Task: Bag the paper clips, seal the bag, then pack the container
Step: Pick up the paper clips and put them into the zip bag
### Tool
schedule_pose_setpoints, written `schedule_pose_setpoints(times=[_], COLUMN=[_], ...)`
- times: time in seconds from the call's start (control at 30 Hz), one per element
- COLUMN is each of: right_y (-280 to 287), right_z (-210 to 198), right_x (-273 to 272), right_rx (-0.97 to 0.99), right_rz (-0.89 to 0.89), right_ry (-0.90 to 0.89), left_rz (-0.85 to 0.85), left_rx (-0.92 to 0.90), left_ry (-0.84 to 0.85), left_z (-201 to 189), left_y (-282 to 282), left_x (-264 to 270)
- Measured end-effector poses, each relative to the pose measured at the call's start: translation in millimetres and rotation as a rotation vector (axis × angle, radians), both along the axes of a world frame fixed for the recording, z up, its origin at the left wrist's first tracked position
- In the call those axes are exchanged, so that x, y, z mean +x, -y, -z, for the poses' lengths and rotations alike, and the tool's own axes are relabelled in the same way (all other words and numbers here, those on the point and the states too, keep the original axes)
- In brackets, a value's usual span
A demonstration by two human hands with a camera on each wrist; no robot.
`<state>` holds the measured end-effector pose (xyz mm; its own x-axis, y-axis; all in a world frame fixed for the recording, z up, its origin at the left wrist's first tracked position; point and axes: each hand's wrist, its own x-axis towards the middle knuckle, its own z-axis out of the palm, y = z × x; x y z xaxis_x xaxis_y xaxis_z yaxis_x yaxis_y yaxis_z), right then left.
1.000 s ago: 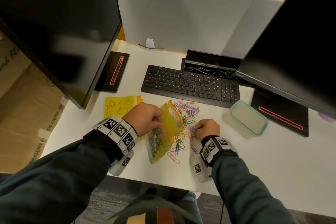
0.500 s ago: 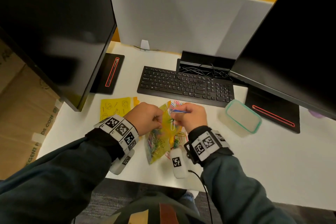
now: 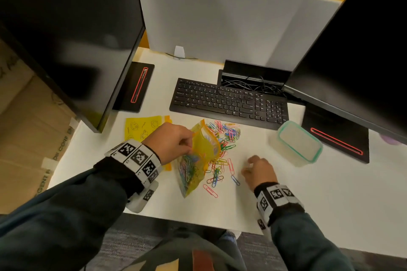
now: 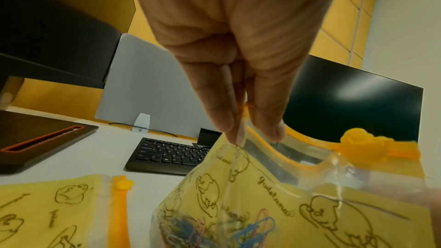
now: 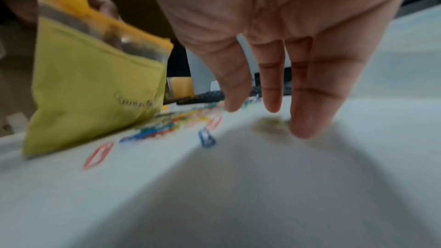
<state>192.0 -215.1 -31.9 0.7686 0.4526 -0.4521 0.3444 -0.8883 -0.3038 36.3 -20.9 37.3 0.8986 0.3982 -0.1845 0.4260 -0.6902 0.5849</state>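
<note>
A yellow printed zip bag [image 3: 202, 156] stands tilted on the white desk with several coloured paper clips inside. My left hand [image 3: 174, 141] pinches its rim [image 4: 241, 135] between thumb and fingers, so the mouth gapes; the orange slider [image 4: 355, 140] sits at the far end. Loose paper clips [image 3: 226, 134] lie behind and right of the bag, with a blue clip [image 3: 235, 180] and a pink clip [image 3: 210, 190] nearest me. My right hand [image 3: 253, 167] hovers low over the desk right of the clips, its fingers [image 5: 307, 116] relaxed and holding nothing. The clear container [image 3: 297, 143] with a teal rim stands further right.
A black keyboard [image 3: 229, 103] lies behind the clips. Two dark monitors overhang the desk, with black bases at the left [image 3: 136, 88] and right [image 3: 334, 138]. A second flat yellow bag [image 3: 141, 127] lies behind my left hand. The desk's front edge is close to my wrists.
My right hand carried a blue clip from the desk up to the bag's mouth, then swung away right and down with nothing in it. My left hand kept its pinch on the bag.
</note>
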Motion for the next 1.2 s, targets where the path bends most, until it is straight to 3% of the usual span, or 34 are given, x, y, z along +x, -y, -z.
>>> schedule_pose_setpoints(times=[0.27, 0.37, 0.77, 1.07, 1.2], right_y=[-27.3, -39.7, -53.0, -41.6, -39.8], right_z=[10.2, 12.3, 18.6, 15.4, -6.9], right_x=[-39.1, -45.3, -21.9, -2.8, 3.0], right_rx=[-0.041, -0.115, 0.096, 0.241, 0.493], right_rz=[-0.19, -0.288, -0.278, 0.018, 0.24], right_ry=[-0.105, -0.035, 0.097, 0.024, -0.076], left_rz=[-0.01, -0.017, -0.025, -0.018, 0.0], left_rx=[0.019, 0.012, -0.021, -0.023, -0.015], left_ry=[0.003, 0.002, -0.001, -0.009, -0.011], left_z=[-1.8, -2.1, -1.3, -1.7, -2.7], left_y=[0.9, 1.2, 1.2, 0.0, 1.6], left_x=[-0.6, -1.4, -0.1, 2.2, 3.7])
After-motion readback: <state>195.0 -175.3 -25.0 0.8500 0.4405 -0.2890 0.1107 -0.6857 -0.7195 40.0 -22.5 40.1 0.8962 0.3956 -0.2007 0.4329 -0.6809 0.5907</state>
